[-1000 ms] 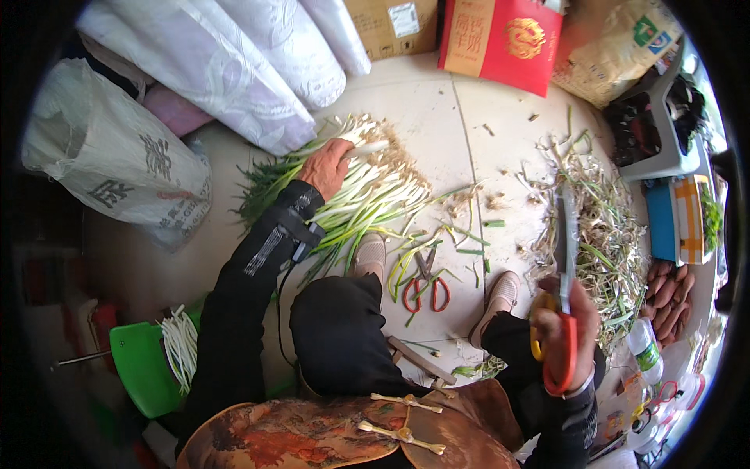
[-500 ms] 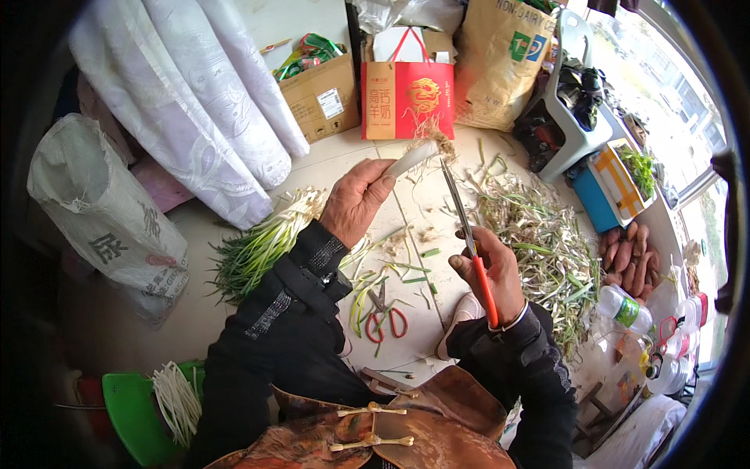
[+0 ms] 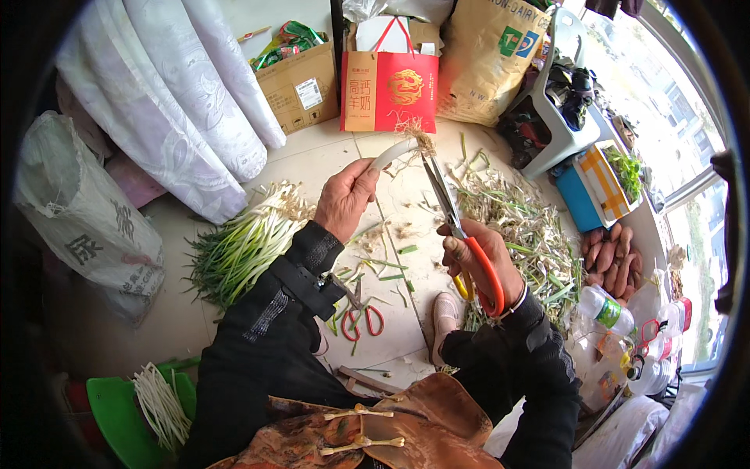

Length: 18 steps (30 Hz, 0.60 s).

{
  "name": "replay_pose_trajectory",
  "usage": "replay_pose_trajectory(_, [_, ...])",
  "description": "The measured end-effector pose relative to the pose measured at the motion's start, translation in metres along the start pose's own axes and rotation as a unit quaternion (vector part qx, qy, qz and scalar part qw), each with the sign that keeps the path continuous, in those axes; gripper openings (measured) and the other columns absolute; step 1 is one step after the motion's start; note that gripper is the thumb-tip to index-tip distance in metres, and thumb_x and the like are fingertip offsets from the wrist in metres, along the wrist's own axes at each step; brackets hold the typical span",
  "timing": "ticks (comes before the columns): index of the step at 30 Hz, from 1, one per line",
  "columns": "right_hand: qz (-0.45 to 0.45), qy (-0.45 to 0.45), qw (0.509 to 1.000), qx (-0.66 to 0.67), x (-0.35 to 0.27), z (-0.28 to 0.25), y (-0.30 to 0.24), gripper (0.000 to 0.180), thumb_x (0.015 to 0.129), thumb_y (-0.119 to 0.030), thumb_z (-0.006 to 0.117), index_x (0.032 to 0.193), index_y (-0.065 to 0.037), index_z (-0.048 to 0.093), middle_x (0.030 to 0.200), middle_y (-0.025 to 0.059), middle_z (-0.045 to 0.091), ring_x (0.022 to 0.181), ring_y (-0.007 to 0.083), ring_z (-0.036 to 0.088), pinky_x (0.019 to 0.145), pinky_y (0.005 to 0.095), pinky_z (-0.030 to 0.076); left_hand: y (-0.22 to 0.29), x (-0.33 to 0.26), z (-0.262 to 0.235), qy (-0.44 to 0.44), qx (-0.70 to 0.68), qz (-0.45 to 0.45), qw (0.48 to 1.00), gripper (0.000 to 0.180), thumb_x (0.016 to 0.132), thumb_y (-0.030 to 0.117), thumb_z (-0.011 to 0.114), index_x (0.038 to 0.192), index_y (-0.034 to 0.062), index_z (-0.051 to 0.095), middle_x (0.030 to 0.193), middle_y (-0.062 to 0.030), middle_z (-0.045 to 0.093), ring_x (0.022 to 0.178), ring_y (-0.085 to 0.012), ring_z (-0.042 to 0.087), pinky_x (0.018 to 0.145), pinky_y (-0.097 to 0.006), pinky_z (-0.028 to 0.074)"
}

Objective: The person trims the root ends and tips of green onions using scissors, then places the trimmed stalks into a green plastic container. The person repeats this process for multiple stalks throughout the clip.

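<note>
Head view: scallion (image 3: 394,151) in left hand (image 3: 344,198), scissors (image 3: 461,234) beside it.

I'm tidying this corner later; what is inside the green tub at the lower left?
The green tub holds a bundle of pale trimmed stalks lying across it. The tub's bottom under them, and its part beyond the picture's dark edge, cannot be seen.

The left hand (image 3: 346,199) is raised above the tiled floor (image 3: 328,156), fingers closed in a grip. The right hand (image 3: 478,258) is beside it, lower, fingers curled through handles.
</note>
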State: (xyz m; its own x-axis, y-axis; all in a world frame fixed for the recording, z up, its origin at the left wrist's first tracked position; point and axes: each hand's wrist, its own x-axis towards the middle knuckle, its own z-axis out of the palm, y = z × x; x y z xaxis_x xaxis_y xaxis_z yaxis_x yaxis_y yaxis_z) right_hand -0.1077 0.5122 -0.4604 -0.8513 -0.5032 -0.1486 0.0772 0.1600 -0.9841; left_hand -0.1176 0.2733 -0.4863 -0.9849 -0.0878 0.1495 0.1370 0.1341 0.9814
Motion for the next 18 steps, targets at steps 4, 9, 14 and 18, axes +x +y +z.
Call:
replay_pose_trajectory(4, [0.046, -0.027, 0.998, -0.022, 0.010, 0.003, 0.010, 0.038, 0.088, -0.031, 0.060, 0.103, 0.003, 0.055, 0.070, 0.0017, 0.055, 0.059, 0.0074, 0.053, 0.055, 0.0203, 0.046, -0.016, -0.007, 0.001, 0.024, 0.062, -0.006, 0.998, 0.031, 0.094, 0.026, 0.050, 0.109, 0.0005, 0.057, 0.065, -0.0021, 0.050, 0.061, -0.0085, 0.046, 0.057, -0.024, 0.041])
replay_pose_trajectory(9, [0.073, -0.028, 0.997, -0.012, 0.010, 0.008, 0.020, 0.040, 0.088, -0.033, 0.060, 0.103, 0.003, 0.056, 0.070, 0.0027, 0.055, 0.062, 0.0086, 0.054, 0.058, 0.0220, 0.047, -0.025, -0.018, 0.003, 0.015, 0.112, 0.010, 0.993, 0.027, 0.093, 0.022, 0.052, 0.107, 0.0003, 0.058, 0.067, -0.0064, 0.054, 0.062, -0.0113, 0.049, 0.059, -0.026, 0.043])
replay_pose_trajectory(14, [0.076, -0.046, 0.985, 0.149, 0.005, 0.013, 0.019, 0.040, 0.087, -0.034, 0.062, 0.101, 0.003, 0.057, 0.069, 0.0021, 0.055, 0.061, 0.0076, 0.052, 0.054, 0.0208, 0.045, -0.016, -0.023, -0.005, -0.023, 0.082, -0.046, 0.995, 0.030, 0.094, 0.025, 0.050, 0.109, 0.0003, 0.057, 0.065, -0.0021, 0.051, 0.060, -0.0086, 0.046, 0.056, -0.025, 0.041])
replay_pose_trajectory(18, [0.076, -0.065, 0.990, 0.104, 0.002, 0.014, 0.019, 0.039, 0.092, -0.032, 0.053, 0.107, 0.005, 0.052, 0.072, 0.0034, 0.054, 0.062, 0.0092, 0.052, 0.058, 0.0217, 0.044, -0.011, -0.027, -0.005, -0.033, 0.078, -0.060, 0.995, 0.033, 0.094, 0.027, 0.050, 0.111, 0.0000, 0.057, 0.065, -0.0004, 0.050, 0.060, -0.0075, 0.045, 0.055, -0.023, 0.039])
